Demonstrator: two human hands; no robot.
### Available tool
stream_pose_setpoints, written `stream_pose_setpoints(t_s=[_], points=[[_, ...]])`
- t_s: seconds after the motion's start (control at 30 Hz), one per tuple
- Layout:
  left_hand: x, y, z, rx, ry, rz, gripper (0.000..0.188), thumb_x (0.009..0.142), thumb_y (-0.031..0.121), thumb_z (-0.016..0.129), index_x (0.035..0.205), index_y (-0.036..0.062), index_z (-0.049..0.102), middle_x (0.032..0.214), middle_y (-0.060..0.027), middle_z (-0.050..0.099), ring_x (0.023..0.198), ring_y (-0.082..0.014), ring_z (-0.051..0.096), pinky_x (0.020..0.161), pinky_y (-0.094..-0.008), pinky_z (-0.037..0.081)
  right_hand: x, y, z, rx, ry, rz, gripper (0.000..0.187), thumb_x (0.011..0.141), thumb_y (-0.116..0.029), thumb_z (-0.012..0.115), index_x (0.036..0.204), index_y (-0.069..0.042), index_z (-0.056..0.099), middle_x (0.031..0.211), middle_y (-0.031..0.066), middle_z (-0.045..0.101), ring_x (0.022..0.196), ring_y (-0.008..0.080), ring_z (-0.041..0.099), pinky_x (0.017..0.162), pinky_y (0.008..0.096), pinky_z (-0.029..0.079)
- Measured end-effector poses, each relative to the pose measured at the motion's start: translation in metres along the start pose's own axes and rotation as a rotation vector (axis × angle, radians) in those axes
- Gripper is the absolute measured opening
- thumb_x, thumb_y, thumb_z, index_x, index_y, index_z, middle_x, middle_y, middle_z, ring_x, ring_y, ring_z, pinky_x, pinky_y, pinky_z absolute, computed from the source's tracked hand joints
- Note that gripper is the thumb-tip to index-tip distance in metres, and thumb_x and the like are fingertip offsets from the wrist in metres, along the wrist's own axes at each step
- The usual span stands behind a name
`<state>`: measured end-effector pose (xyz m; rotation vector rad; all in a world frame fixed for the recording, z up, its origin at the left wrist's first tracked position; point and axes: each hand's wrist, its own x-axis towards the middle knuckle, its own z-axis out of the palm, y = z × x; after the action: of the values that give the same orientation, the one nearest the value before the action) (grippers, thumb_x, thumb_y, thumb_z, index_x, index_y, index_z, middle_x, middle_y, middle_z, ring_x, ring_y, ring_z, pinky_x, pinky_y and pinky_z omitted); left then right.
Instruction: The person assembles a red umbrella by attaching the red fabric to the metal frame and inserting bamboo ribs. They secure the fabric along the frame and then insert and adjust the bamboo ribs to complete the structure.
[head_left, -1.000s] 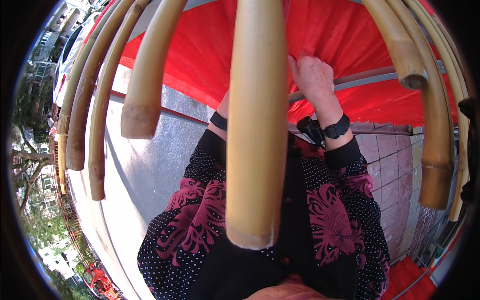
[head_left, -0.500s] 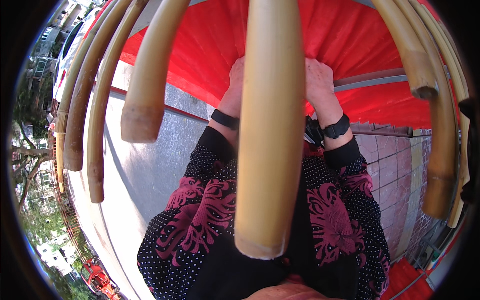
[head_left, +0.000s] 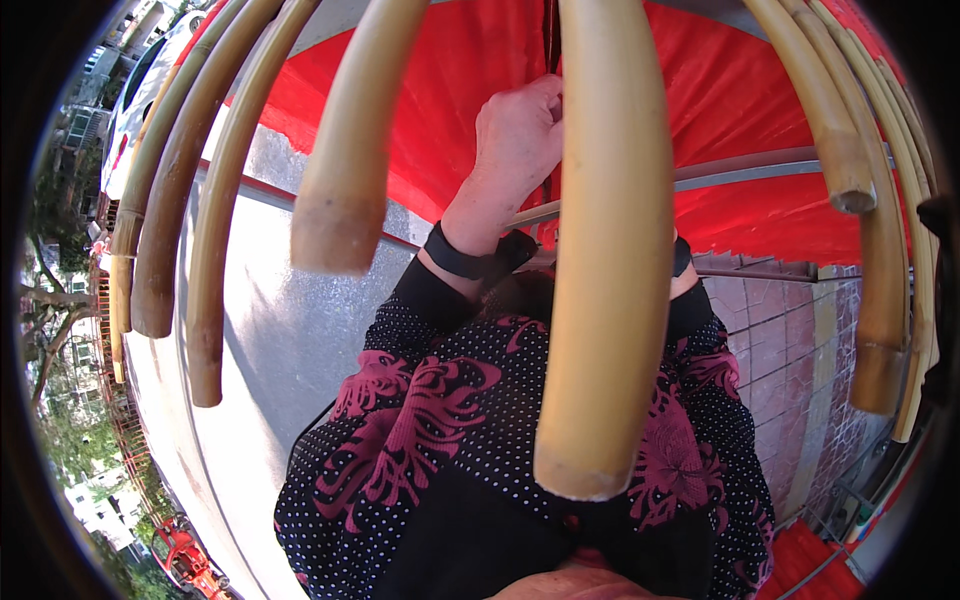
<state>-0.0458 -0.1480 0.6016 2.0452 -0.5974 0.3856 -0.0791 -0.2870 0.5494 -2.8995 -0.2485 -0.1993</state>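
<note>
My left hand [head_left: 518, 135] is raised to the red cloth [head_left: 440, 110], beside a dark vertical gap in it. Its fingers are curled closed near the gap; the tips, and whatever they hold, are hidden. A thick bamboo pole [head_left: 606, 250] hangs in front, its cut end pointing down, and covers my right hand. Of the right arm only the banded wrist and dark patterned sleeve [head_left: 715, 365] show beside that pole. A black band [head_left: 452, 255] circles my left wrist.
More bamboo poles [head_left: 345, 190] hang at the left and at the right [head_left: 835, 130]. A grey metal bar [head_left: 740, 172] crosses the red cloth. Below lie grey pavement [head_left: 290, 310] and pink paving tiles [head_left: 770, 350]. A red vehicle [head_left: 185, 560] stands far left.
The central pole has shifted right in view and now covers my right hand, which showed at the cloth before. My left hand has moved right and up, and a dark gap shows beside it.
</note>
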Motion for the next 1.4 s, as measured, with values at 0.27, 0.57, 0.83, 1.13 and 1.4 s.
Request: stream_pose_setpoints(t_s=[0.27, 0.57, 0.83, 1.13, 1.4], points=[[0.003, -0.028, 0.0, -0.016, 0.221, 0.058, 0.017, 0.087, 0.012, 0.069, 0.079, 0.0001, 0.06, 0.06, -0.0111, 0.055, 0.053, -0.011, 0.05, 0.052, -0.0274, 0.045, -0.015, -0.012, -0.027, 0.278, 0.367, 0.002, 0.022, 0.091, -0.032, 0.061, 0.086, -0.011, 0.067, 0.073, 0.0109, 0.067, 0.07, 0.0292, 0.067, 0.06, 0.0416, 0.052], [0.005, -0.027, 0.008, 0.199, 0.373, 0.408, 0.018, 0.083, 0.006, 0.066, 0.1, 0.0069, 0.063, 0.081, -0.009, 0.066, 0.07, -0.0253, 0.063, 0.062, -0.0327, 0.05, -0.024, 0.014, -0.046, 0.19, 0.827, 0.001, 0.028, 0.083, -0.015, 0.07, 0.106, -0.004, 0.059, 0.084, 0.0099, 0.063, 0.076, 0.0275, 0.062, 0.068, 0.0355, 0.051], [0.013, -0.021, 0.006, 0.329, 0.352, 0.586, 0.034, 0.077, -0.004, 0.063, 0.107, 0.0113, 0.065, 0.091, -0.0064, 0.066, 0.07, -0.0244, 0.062, 0.064, -0.0323, 0.05, -0.025, 0.016, -0.04, 0.476, 0.752, 0.151, 0.042, 0.085, -0.015, 0.069, 0.123, -0.005, 0.054, 0.093, 0.0116, 0.064, 0.079, 0.0209, 0.063, 0.07, 0.0311, 0.051], [0.014, -0.016, 0.002, 0.065, 0.213, 0.315, 0.025, 0.077, 0.003, 0.068, 0.1, 0.0102, 0.073, 0.094, -0.0099, 0.06, 0.077, -0.0201, 0.061, 0.068, -0.0302, 0.05, -0.02, 0.017, -0.026, 0.401, 0.756, 0.038, 0.045, 0.083, -0.015, 0.067, 0.125, -0.005, 0.053, 0.079, 0.0122, 0.063, 0.071, 0.0279, 0.063, 0.064, 0.0338, 0.051], [0.014, -0.006, 0.017, -0.019, 0.157, 0.28, 0.027, 0.073, 0.007, 0.074, 0.1, 0.0072, 0.072, 0.088, -0.0091, 0.058, 0.079, -0.0193, 0.058, 0.069, -0.0275, 0.048, -0.016, 0.016, -0.037, 0.198, 0.592, -0.03, 0.036, 0.08, -0.011, 0.061, 0.116, -0.007, 0.057, 0.07, 0.0155, 0.059, 0.07, 0.0357, 0.06, 0.062, 0.0404, 0.05]])
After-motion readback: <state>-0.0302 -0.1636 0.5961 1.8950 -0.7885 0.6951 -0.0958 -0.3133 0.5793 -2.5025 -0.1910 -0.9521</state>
